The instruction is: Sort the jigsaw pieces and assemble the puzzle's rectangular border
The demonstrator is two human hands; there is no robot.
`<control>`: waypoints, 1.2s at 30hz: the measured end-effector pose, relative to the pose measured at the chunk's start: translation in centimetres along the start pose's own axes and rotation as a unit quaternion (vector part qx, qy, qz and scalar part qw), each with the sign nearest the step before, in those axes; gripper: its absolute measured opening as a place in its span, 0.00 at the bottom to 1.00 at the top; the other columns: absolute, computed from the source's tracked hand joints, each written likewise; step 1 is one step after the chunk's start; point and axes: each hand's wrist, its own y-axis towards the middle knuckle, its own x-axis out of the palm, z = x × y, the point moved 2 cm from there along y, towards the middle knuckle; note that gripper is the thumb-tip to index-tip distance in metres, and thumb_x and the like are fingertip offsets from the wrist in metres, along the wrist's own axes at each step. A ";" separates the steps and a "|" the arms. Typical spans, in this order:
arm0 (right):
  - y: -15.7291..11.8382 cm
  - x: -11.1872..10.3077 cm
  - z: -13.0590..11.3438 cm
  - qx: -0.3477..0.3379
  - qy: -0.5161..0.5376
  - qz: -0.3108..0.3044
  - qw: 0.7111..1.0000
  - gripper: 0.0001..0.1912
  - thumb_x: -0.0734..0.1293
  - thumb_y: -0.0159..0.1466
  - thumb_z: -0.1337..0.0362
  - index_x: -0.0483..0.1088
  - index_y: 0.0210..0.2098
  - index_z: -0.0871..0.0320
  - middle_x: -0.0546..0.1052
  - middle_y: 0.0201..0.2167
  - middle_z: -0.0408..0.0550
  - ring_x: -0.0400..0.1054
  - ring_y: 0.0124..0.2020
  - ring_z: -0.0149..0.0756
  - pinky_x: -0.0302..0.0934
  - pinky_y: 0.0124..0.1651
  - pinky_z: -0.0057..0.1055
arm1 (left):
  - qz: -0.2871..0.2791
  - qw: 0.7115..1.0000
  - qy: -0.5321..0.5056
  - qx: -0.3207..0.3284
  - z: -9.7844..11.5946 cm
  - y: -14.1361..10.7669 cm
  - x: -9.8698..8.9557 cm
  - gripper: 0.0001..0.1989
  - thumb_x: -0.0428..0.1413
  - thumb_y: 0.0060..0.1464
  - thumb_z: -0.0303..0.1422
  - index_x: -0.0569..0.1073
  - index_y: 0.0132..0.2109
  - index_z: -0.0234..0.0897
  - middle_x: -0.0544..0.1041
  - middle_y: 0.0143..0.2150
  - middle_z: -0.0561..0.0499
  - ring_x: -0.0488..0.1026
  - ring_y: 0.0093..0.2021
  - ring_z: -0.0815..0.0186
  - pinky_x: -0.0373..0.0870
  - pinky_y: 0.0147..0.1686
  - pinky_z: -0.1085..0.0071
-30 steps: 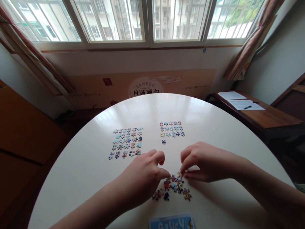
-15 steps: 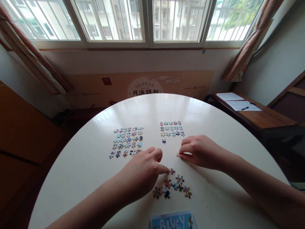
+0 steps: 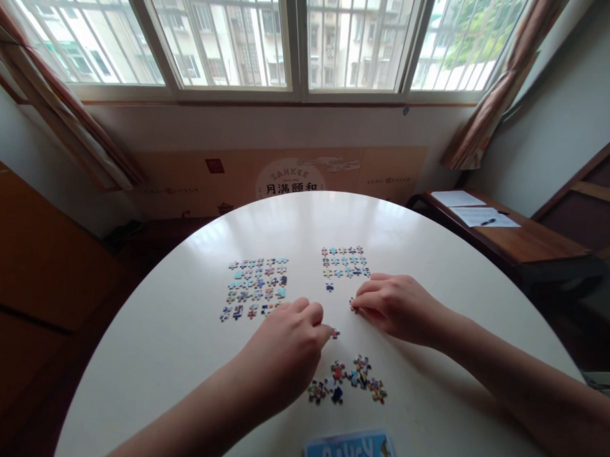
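My left hand (image 3: 301, 342) is closed, its index finger and thumb at a small puzzle piece (image 3: 335, 333) above the loose pile. My right hand (image 3: 390, 302) pinches another puzzle piece (image 3: 354, 305) at its fingertips, just over the white table. Below both hands lies a pile of loose puzzle pieces (image 3: 361, 373). Rows of puzzle pieces (image 3: 257, 283) are spread out at the left, their lower right corner partly covered by my left hand. A smaller grid of pieces (image 3: 343, 261) lies at the upper right, with a single dark blue piece (image 3: 330, 287) under it.
A blue box marked BLUEY (image 3: 349, 449) lies at the near edge of the round white table (image 3: 154, 367). To the right, a wooden side table (image 3: 536, 244) holds papers (image 3: 485, 217) and a pen. Windows and a printed carton (image 3: 183, 173) stand beyond.
My left hand has drawn a puzzle piece up and left, away from the pile. My right hand has shifted slightly left and up with its piece. The view has tilted a little.
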 end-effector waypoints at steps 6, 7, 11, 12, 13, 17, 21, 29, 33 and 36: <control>0.4 0.9 -0.5 0.022 -0.009 0.012 1.000 0.13 0.61 0.69 0.68 0.78 0.41 0.54 0.80 0.42 0.47 0.70 0.40 0.38 0.60 0.37 0.33 | -0.015 1.000 0.020 0.003 1.5 -0.4 0.5 0.11 0.54 0.52 0.23 0.77 0.42 0.36 0.75 0.37 0.46 0.67 0.34 0.61 0.68 0.35 0.64; 0.5 1.1 -0.5 0.029 -0.011 0.015 0.999 0.13 0.61 0.70 0.67 0.78 0.43 0.55 0.80 0.43 0.47 0.70 0.41 0.38 0.60 0.37 0.33 | -0.021 1.000 0.021 -0.005 1.7 -0.5 0.5 0.11 0.54 0.52 0.23 0.77 0.41 0.36 0.75 0.37 0.45 0.68 0.34 0.60 0.68 0.35 0.63; 0.9 1.7 -0.4 0.057 -0.017 0.030 0.998 0.13 0.61 0.71 0.66 0.78 0.45 0.54 0.79 0.41 0.49 0.70 0.39 0.38 0.57 0.35 0.32 | -0.072 0.997 0.018 -0.025 2.0 -0.5 0.5 0.10 0.54 0.51 0.22 0.77 0.39 0.35 0.76 0.37 0.45 0.69 0.35 0.59 0.69 0.34 0.63; 0.9 1.8 -0.3 0.064 -0.017 0.033 0.997 0.13 0.61 0.71 0.65 0.78 0.45 0.53 0.78 0.40 0.49 0.70 0.39 0.37 0.56 0.34 0.32 | -0.082 0.996 0.017 -0.028 2.0 -0.4 0.5 0.10 0.55 0.51 0.23 0.77 0.41 0.35 0.76 0.38 0.44 0.70 0.35 0.58 0.70 0.35 0.62; 1.0 1.8 -0.1 0.071 -0.017 0.037 0.997 0.13 0.61 0.71 0.65 0.78 0.45 0.52 0.78 0.39 0.49 0.69 0.38 0.37 0.55 0.34 0.31 | -0.089 0.995 0.016 -0.031 2.0 -0.3 0.4 0.12 0.55 0.52 0.23 0.77 0.43 0.35 0.77 0.39 0.44 0.70 0.36 0.58 0.70 0.35 0.62; 1.0 2.0 0.6 0.102 -0.023 0.056 0.993 0.13 0.63 0.70 0.65 0.79 0.46 0.49 0.76 0.35 0.47 0.68 0.36 0.36 0.53 0.33 0.31 | -0.088 0.995 0.020 -0.050 1.9 -0.1 0.2 0.16 0.53 0.52 0.21 0.77 0.47 0.35 0.77 0.39 0.44 0.71 0.37 0.57 0.71 0.36 0.61; 1.1 2.2 0.7 0.107 -0.026 0.069 0.991 0.14 0.62 0.70 0.66 0.79 0.47 0.48 0.77 0.35 0.46 0.67 0.34 0.34 0.53 0.33 0.30 | -0.078 0.994 0.021 -0.070 1.8 -0.2 0.0 0.17 0.53 0.47 0.20 0.78 0.44 0.35 0.75 0.35 0.45 0.70 0.35 0.58 0.69 0.34 0.62; 1.2 2.0 0.9 0.104 -0.037 0.104 0.988 0.18 0.63 0.66 0.71 0.79 0.48 0.49 0.78 0.35 0.47 0.69 0.36 0.37 0.57 0.34 0.30 | -0.067 0.994 0.011 -0.088 1.4 -0.2 0.4 0.17 0.55 0.51 0.20 0.80 0.45 0.39 0.74 0.34 0.46 0.70 0.34 0.60 0.69 0.35 0.65; 0.7 1.3 1.1 0.064 -0.015 0.098 0.993 0.17 0.62 0.66 0.71 0.80 0.46 0.49 0.77 0.33 0.46 0.69 0.36 0.37 0.57 0.34 0.31 | -0.047 0.996 0.006 -0.079 1.2 -0.2 0.6 0.19 0.55 0.52 0.20 0.80 0.48 0.41 0.73 0.34 0.47 0.69 0.34 0.62 0.68 0.35 0.67; 0.3 0.6 0.8 -0.022 0.061 0.036 0.997 0.12 0.65 0.67 0.67 0.81 0.41 0.49 0.75 0.32 0.45 0.68 0.33 0.34 0.57 0.33 0.30 | -0.040 0.997 0.005 -0.067 1.1 -0.1 0.7 0.22 0.56 0.54 0.21 0.78 0.53 0.44 0.72 0.35 0.48 0.68 0.34 0.62 0.68 0.35 0.67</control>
